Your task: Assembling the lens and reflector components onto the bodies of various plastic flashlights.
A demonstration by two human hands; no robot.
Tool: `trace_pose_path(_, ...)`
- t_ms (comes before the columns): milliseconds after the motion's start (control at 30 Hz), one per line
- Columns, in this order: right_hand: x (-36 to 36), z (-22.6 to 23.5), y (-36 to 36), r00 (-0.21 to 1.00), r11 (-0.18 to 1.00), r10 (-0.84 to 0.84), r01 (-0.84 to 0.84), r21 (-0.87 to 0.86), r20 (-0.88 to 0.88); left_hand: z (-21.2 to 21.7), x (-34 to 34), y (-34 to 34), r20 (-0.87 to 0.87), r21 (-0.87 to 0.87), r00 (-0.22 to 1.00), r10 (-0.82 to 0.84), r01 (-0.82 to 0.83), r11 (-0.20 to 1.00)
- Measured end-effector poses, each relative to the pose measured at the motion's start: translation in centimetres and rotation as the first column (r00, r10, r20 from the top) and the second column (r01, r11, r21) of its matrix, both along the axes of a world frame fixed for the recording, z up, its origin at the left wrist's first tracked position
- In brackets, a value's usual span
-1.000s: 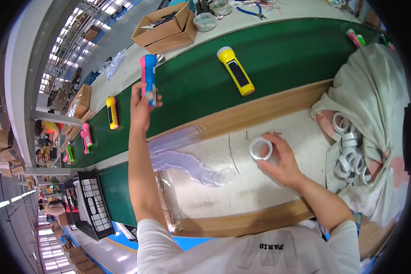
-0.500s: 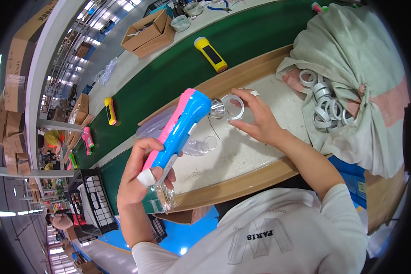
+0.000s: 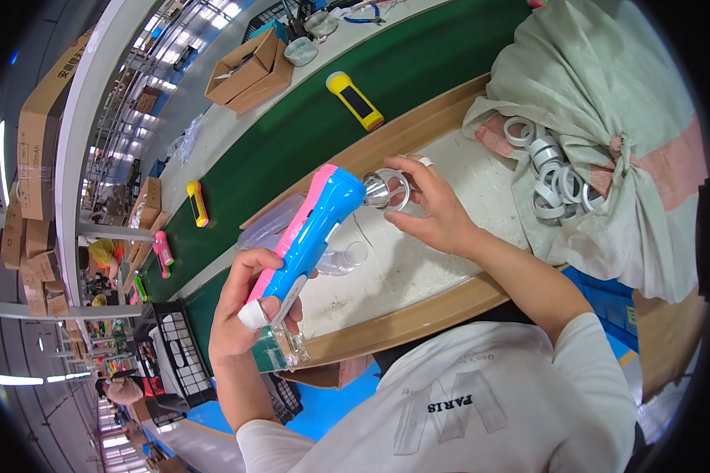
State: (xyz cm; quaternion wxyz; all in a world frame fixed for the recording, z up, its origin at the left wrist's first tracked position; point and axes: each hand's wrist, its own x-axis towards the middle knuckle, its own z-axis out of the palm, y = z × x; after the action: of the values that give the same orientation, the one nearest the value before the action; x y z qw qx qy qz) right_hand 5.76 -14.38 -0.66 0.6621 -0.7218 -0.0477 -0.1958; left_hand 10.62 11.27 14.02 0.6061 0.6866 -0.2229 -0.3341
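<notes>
My left hand (image 3: pixel 243 309) is wrapped round the lower end of a pink-and-blue flashlight (image 3: pixel 312 225), tilted with its head up to the right. At the head's open end sits a shiny silver reflector cup (image 3: pixel 376 191). My right hand (image 3: pixel 443 211) pinches a white ring (image 3: pixel 405 191) by its rim between thumb and fingers. In this view the ring overlaps the wide end of the reflector; whether they touch, I cannot tell. White tape wraps a finger on each hand. Below the flashlight, a stack of clear round lenses (image 3: pixel 347 258) lies on the white work surface (image 3: pixel 434 276).
On the right, a pale woven sack (image 3: pixel 584 87) spills several white rings (image 3: pixel 556 177). Cardboard strips (image 3: pixel 418 130) edge the work surface. Beyond runs a green belt (image 3: pixel 268 158) carrying a yellow flashlight (image 3: pixel 355 101) and others. A black crate (image 3: pixel 183 347) stands at left.
My right hand has brought the white ring leftward, so it now overlaps the reflector's end. My left hand still holds the flashlight, which has shifted slightly. The whole view has shifted a little.
</notes>
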Motion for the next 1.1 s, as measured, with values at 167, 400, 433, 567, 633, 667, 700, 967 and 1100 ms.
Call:
trace_pose_path(167, 0.1, -0.2, 0.1, 1.0, 1.0, -0.015, 0.015, 0.016, -0.012, -0.7, 0.3, -0.2, -0.027, -0.009, 1.0, 0.001, -0.001, 1.0)
trace_pose_path(400, -0.1, 0.2, 0.0, 1.0, 0.997, -0.021, 0.019, -0.071, -0.021, -0.6, 0.5, -0.7, -0.04, 0.031, 0.998, -0.04, 0.041, 0.999)
trace_pose_path(433, -0.2, 0.3, -0.1, 0.999, 0.993, -0.031, 0.029, -0.112, -0.02, -0.5, 0.5, -0.9, -0.048, 0.048, 0.997, -0.061, 0.063, 0.997)
trace_pose_path(567, 0.2, -1.0, 0.1, 0.989, 0.97, -0.079, 0.106, -0.217, 0.127, -0.7, 0.8, -1.6, -0.071, 0.066, 0.994, -0.086, 0.09, 0.994)
trace_pose_path(633, 0.3, -1.1, 0.0, 0.991, 0.969, -0.049, 0.078, -0.233, 0.125, -0.9, 1.1, -1.7, -0.09, 0.06, 0.993, -0.082, 0.088, 0.994)
trace_pose_path(667, 0.3, -1.0, -0.1, 0.991, 0.97, -0.048, 0.077, -0.233, 0.125, -0.9, 1.1, -1.4, -0.091, 0.06, 0.993, -0.081, 0.087, 0.994)
trace_pose_path(700, 0.3, -0.9, -0.2, 0.985, 0.945, -0.068, 0.115, -0.306, 0.159, -0.8, 1.1, -1.0, -0.066, 0.074, 0.996, -0.058, 0.063, 0.995)
trace_pose_path(967, -0.4, -0.3, -0.5, 0.985, 0.889, -0.021, 0.096, -0.448, 0.169, 1.1, 0.5, -0.3, 0.422, 0.386, 0.875, -0.239, 0.066, 0.92)
trace_pose_path(1100, -0.9, 0.7, -0.7, 0.964, 0.873, 0.061, 0.074, -0.482, 0.258, 1.1, -0.5, -0.9, 0.561, 0.492, 0.738, -0.375, 0.067, 0.868)
